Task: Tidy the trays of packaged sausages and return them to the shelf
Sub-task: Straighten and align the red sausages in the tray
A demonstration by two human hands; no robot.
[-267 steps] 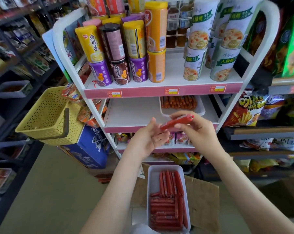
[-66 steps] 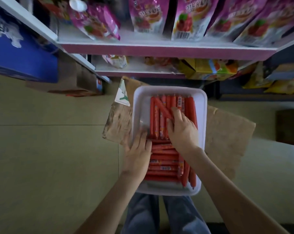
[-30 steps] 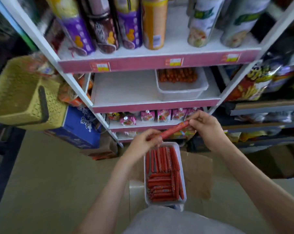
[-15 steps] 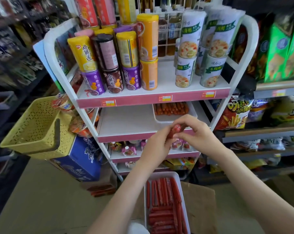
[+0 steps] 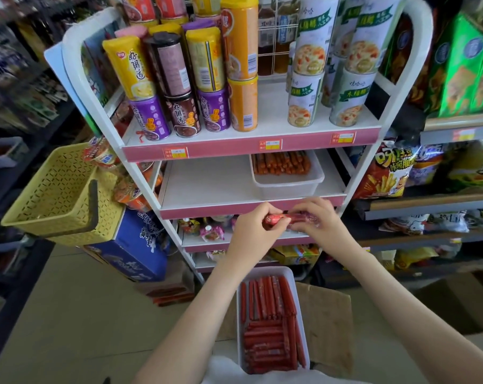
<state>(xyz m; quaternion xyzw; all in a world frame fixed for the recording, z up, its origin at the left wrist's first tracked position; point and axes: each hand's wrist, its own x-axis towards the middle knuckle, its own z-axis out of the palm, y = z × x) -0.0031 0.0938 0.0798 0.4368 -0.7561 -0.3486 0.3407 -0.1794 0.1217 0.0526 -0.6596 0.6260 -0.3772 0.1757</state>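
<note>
Both hands hold one red packaged sausage (image 5: 283, 218) level in front of the shelf's pink edge; my left hand (image 5: 252, 227) pinches its left end and my right hand (image 5: 319, 221) grips its right end. Below them, a white tray (image 5: 265, 271) full of red sausages rests on a flat piece of cardboard (image 5: 327, 322) on the floor. A second white tray (image 5: 287, 185) of sausages stands on the right side of the middle shelf (image 5: 207, 187).
The white rack's top shelf carries stacked cans (image 5: 179, 87). A yellow basket (image 5: 56, 192) sits on a blue box (image 5: 135, 250) to the left. Snack bags (image 5: 387, 167) fill the shelves on the right. Small packets lie on the lower shelves.
Since half a second ago the hands dropped slightly and turned the sausage from end-on to level. Earlier, my hands were down in the floor tray, then lifted this sausage out.
</note>
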